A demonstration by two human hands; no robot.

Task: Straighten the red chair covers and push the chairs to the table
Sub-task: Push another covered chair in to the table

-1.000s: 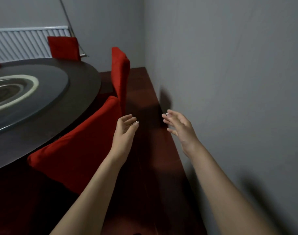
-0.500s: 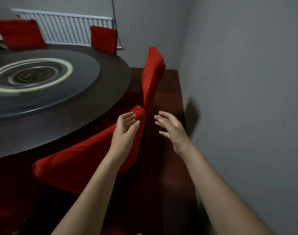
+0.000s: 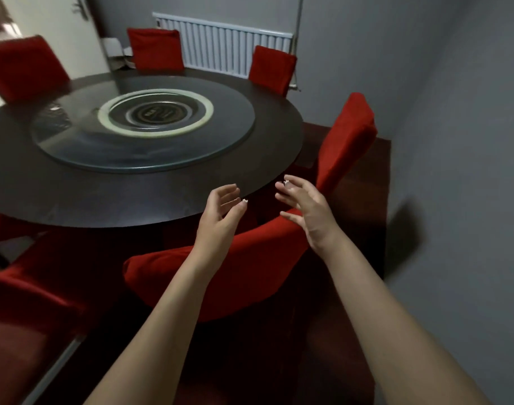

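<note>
My left fingers (image 3: pixel 228 191) are loosely curled and a little apart, holding nothing. My right fingers (image 3: pixel 290 185) are spread wider and touch nothing either. My left hand (image 3: pixel 220 211) and right hand (image 3: pixel 308 211) hang palms inward, above the table's near edge and the rounded top of the nearest chair cover (image 3: pixel 249 267). The cover is plush red fabric, soft and padded, on a chair back just beside the near edge of the round table (image 3: pixel 133 197). My forearms hide its middle, so I cannot tell whether it sits straight.

The table is dark and matt, with a round glass turntable (image 3: pixel 74 153) on it, its pale ring blurred. At the table's right stands a second covered chair (image 3: pixel 346 141), tall and narrow, seen edge-on. Three more red chair backs (image 3: pixel 155 49) stand around the table's far side, the leftmost smeared. Another red chair (image 3: pixel 25 317) on the near left is cut off by the frame. A ribbed white radiator (image 3: pixel 220 45) lines the wall beyond the table.
</note>
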